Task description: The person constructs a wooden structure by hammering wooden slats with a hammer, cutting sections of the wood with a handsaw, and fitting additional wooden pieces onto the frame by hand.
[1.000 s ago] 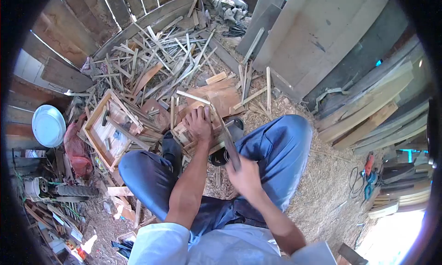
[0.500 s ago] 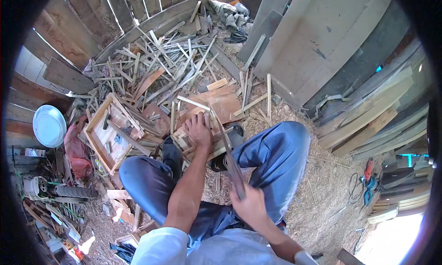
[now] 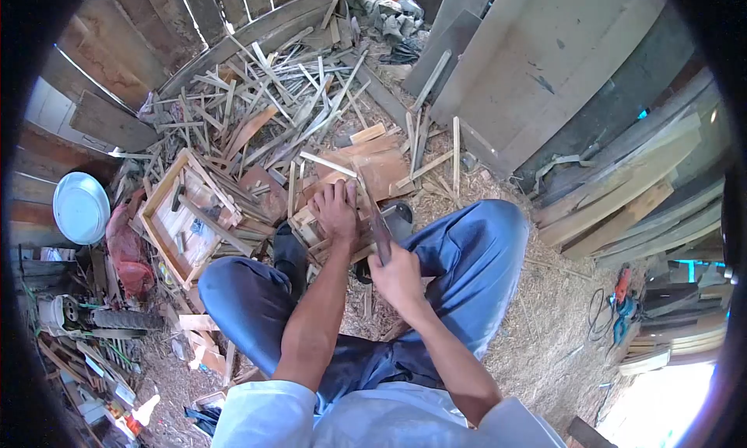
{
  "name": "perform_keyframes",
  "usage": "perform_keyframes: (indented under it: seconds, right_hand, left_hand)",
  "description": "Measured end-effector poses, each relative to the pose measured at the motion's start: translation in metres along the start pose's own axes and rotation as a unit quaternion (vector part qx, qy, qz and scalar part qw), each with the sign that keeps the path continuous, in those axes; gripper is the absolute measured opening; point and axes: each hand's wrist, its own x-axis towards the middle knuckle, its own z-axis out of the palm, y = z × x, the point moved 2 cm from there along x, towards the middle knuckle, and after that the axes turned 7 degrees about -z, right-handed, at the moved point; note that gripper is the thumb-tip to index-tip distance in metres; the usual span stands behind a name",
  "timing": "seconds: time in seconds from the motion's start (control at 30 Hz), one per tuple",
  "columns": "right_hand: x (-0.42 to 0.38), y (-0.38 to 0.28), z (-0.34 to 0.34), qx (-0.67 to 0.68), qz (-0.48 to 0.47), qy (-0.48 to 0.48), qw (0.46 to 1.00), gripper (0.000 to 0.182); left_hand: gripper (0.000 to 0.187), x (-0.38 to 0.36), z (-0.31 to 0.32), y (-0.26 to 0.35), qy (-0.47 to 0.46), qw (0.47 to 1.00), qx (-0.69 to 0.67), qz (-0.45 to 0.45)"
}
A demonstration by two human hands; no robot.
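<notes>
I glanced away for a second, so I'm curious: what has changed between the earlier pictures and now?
The right hand, gripping the long tool, first drew back toward the body, then pushed forward, and now sits farther out than in either earlier picture. Nothing was visibly taken up or let go. The left hand stays on the wood.

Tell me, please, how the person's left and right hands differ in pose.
The left hand lies back-up over wooden pieces; the right hand is closed around the near end of a long saw-like tool. The left hand is farther from the torso, the right hand nearer. Both are bare.
</notes>
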Motion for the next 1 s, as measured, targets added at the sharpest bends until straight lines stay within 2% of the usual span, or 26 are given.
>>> perform_keyframes:
  seconds: [0.07, 0.13, 0.17, 0.23, 0.27, 0.33, 0.37, 0.4, 0.43, 0.47, 0.53, 0.6, 0.63, 0.67, 0.7, 0.77, 0.8, 0.87, 0.93, 0.97, 1.0]
  right_hand:
    - [-0.029, -0.009, -0.010, -0.014, -0.025, -0.016, 0.999, 0.018]
    - [-0.084, -0.028, -0.052, 0.045, -0.095, 0.033, 0.994, 0.017]
    - [-0.080, -0.026, -0.052, 0.044, -0.101, 0.025, 0.994, 0.017]
    - [-0.080, -0.018, -0.045, 0.035, -0.040, 0.009, 0.999, 0.019]
    - [-0.054, -0.009, -0.027, -0.010, -0.015, -0.018, 1.000, 0.021]
    - [-0.015, 0.000, -0.006, -0.005, 0.016, -0.048, 0.999, 0.027]
    - [-0.031, 0.001, -0.008, -0.014, -0.018, -0.034, 0.999, 0.026]
    - [-0.060, -0.008, -0.028, -0.020, -0.018, -0.061, 0.998, 0.036]
    - [-0.087, -0.021, -0.052, -0.053, -0.102, -0.050, 0.992, 0.056]
    - [-0.100, -0.028, -0.070, 0.001, -0.139, -0.053, 0.989, 0.072]
    - [-0.093, -0.023, -0.066, 0.039, -0.064, -0.064, 0.995, 0.052]
    - [-0.038, 0.004, -0.018, -0.039, 0.018, -0.064, 0.997, 0.029]
    - [-0.019, 0.005, -0.007, -0.033, 0.016, -0.039, 0.999, 0.024]
    - [-0.006, 0.003, 0.000, -0.020, 0.012, -0.013, 1.000, 0.024]
    - [-0.018, 0.002, -0.012, -0.009, 0.010, -0.050, 0.999, 0.029]
    - [-0.075, -0.019, -0.052, 0.002, -0.116, 0.053, 0.992, 0.031]
    - [-0.092, -0.027, -0.066, 0.115, -0.067, 0.032, 0.991, 0.037]
    - [-0.088, -0.010, -0.044, 0.049, -0.045, 0.025, 0.997, 0.035]
    - [-0.052, 0.002, 0.002, -0.060, 0.037, -0.070, 0.995, 0.027]
    - [-0.046, -0.003, 0.014, -0.052, 0.014, -0.020, 0.998, 0.021]
    - [-0.055, -0.001, 0.005, -0.054, 0.018, -0.024, 0.998, 0.021]
  left_hand:
    - [0.025, 0.001, -0.002, -0.002, 0.003, 1.000, 0.008, 0.002]
    - [0.025, 0.007, 0.000, 0.004, 0.007, 1.000, 0.001, -0.002]
    - [0.025, 0.007, 0.001, 0.003, 0.015, 1.000, -0.002, -0.002]
    - [0.025, 0.004, -0.004, 0.000, 0.016, 1.000, -0.020, 0.009]
    - [0.025, 0.004, -0.004, 0.003, 0.016, 1.000, -0.023, 0.012]
    - [0.025, 0.003, -0.003, -0.001, 0.016, 1.000, -0.009, 0.007]
    - [0.026, 0.002, 0.000, -0.003, 0.006, 1.000, 0.005, -0.002]
    - [0.026, -0.003, -0.004, -0.001, 0.006, 1.000, 0.006, -0.001]
    - [0.027, -0.002, -0.008, 0.004, 0.014, 1.000, 0.000, -0.001]
    - [0.027, 0.004, -0.012, 0.005, 0.029, 1.000, 0.000, 0.000]
    - [0.028, 0.001, -0.001, -0.006, 0.029, 1.000, 0.009, 0.004]
    - [0.026, -0.005, -0.002, 0.003, 0.006, 1.000, -0.005, -0.018]
    - [0.025, -0.005, -0.005, 0.006, 0.023, 1.000, -0.010, -0.007]
    - [0.025, -0.002, -0.004, 0.006, 0.026, 1.000, -0.012, -0.003]
    - [0.027, 0.000, 0.000, 0.003, 0.012, 1.000, -0.010, -0.005]
    - [0.028, 0.005, 0.006, 0.004, 0.003, 1.000, -0.012, -0.019]
    - [0.028, 0.004, 0.004, 0.002, -0.003, 1.000, -0.008, -0.019]
    - [0.028, -0.004, -0.002, -0.004, -0.025, 1.000, -0.001, -0.011]
    - [0.028, 0.013, 0.001, 0.000, 0.018, 1.000, -0.012, -0.008]
    - [0.027, 0.021, 0.006, -0.006, 0.036, 0.999, -0.002, 0.010]
    - [0.027, 0.013, 0.003, -0.005, 0.031, 0.999, -0.001, 0.008]
